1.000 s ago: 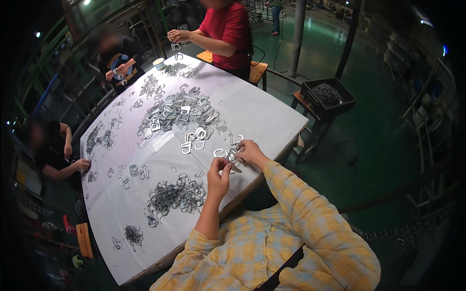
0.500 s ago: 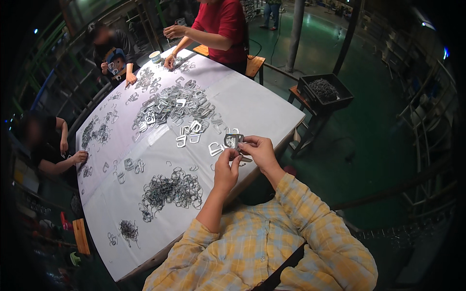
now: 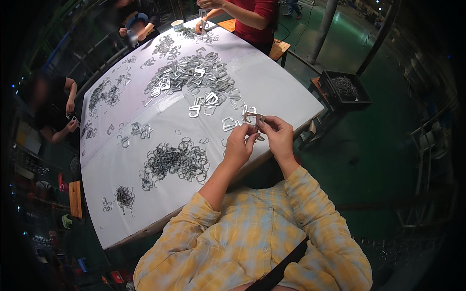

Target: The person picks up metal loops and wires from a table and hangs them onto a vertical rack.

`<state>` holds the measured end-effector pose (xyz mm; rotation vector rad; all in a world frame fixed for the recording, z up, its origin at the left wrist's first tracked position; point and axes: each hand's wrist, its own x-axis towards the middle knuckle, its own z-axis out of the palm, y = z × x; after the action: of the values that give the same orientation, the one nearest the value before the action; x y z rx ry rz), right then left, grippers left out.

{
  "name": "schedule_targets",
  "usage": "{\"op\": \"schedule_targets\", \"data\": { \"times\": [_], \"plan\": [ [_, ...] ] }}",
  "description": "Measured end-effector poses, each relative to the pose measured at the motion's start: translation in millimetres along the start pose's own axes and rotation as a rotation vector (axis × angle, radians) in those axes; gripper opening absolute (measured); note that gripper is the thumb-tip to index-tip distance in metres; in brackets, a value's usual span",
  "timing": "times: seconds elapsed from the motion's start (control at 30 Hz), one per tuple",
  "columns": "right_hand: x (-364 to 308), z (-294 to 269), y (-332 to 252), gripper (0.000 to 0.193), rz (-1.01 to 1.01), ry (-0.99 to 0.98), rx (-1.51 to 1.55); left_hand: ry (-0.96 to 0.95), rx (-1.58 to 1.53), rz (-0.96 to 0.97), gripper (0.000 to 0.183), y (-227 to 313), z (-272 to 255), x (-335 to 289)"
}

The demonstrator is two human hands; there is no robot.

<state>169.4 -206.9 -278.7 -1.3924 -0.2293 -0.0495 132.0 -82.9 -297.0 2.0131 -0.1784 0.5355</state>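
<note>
Above the near right edge of the table, both hands meet on a flat metal buckle-like frame (image 3: 252, 116). My right hand (image 3: 278, 137) pinches its right side between thumb and fingers. My left hand (image 3: 240, 145) is closed just below it, fingertips pressed together at its lower edge; whatever small part they pinch is hidden. Beside the hands, more flat silver frames (image 3: 228, 124) lie on the white tabletop. Further off is a large heap of such frames (image 3: 194, 72). To the left of my forearm sits a pile of thin bent-wire rings (image 3: 177, 161).
A smaller clump of dark wire pieces (image 3: 124, 196) lies near the left corner of the white table (image 3: 145, 208). Co-workers sit or stand along the far and left sides, including a red sleeve (image 3: 252, 9). A black crate (image 3: 345, 89) of small parts stands right, beyond the table edge.
The view has shifted, so the table sits differently in the picture. My hands remain together on the metal frame, which is tilted differently. The left co-worker's hands have come together.
</note>
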Motion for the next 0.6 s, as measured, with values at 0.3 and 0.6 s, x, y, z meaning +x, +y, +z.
{"op": "schedule_targets", "data": {
  "times": [0.3, 0.6],
  "plan": [
    [3, -19, -27, 0.014, -0.189, 0.096, -0.115, 0.012, 0.483, -0.232, 0.046, -61, -7, 3],
    [-13, -49, -57, 0.013, -0.174, 0.037, -0.139, -0.217, 0.279, -0.155, 0.044, -58, -39, -14]
  ]
}}
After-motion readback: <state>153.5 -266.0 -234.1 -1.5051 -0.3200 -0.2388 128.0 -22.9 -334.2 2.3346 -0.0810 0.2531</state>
